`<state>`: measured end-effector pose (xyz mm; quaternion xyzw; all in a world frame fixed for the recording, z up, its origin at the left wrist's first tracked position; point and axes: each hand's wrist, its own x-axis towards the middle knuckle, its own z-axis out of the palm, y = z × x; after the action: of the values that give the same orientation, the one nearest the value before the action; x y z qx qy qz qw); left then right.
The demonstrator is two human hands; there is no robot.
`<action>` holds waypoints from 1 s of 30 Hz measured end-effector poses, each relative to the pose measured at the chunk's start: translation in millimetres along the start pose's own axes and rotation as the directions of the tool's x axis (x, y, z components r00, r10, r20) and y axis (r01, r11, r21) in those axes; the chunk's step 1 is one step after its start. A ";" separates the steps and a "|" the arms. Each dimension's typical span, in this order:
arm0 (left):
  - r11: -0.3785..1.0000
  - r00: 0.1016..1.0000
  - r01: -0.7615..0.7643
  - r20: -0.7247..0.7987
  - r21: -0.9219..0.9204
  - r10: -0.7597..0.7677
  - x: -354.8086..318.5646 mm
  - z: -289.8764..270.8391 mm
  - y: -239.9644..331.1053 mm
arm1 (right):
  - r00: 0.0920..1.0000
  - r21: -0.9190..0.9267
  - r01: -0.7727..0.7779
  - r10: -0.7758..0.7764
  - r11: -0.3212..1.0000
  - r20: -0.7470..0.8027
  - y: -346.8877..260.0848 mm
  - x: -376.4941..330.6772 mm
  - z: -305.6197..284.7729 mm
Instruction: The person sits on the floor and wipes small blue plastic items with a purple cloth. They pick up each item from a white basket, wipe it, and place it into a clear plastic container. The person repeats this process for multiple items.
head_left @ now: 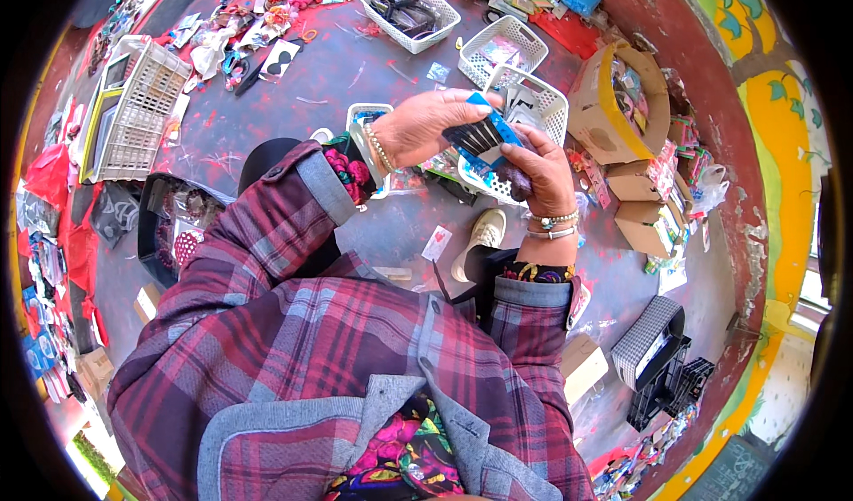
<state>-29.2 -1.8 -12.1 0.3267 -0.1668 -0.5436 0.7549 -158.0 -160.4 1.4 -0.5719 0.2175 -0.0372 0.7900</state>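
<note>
A blue card of black hairpins (481,135) is held up in front of me between both hands. My left hand (418,128) closes on its left edge, the thumb lying along the top. From the right, my right hand (544,177) pinches the card's lower right side, fingers curled. Something dark and purplish shows under that palm, too hidden to name. Below the card stands a white plastic basket (555,103) with packets in it, partly covered by my hands. A smaller white basket (355,108) sits behind my left wrist.
More white baskets (451,12) with goods stand further off. To the right is an open cardboard box (591,115); a black crate (653,394) lies at lower right. Heaps of small goods (258,30) spread at far left, near a tilted white crate (142,115). My shoe (482,239) rests below.
</note>
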 end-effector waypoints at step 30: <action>0.963 0.924 -0.259 -0.309 -0.074 0.225 -4.6 -38.3 7.2 | 0.839 -0.933 0.209 -0.544 0.292 0.018 68.5 34.6 18.6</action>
<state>-2.4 15.8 -34.8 0.3384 -0.0595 -0.3992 0.8501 -132.5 -131.1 -67.3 -0.9280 0.1767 -0.1871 0.2693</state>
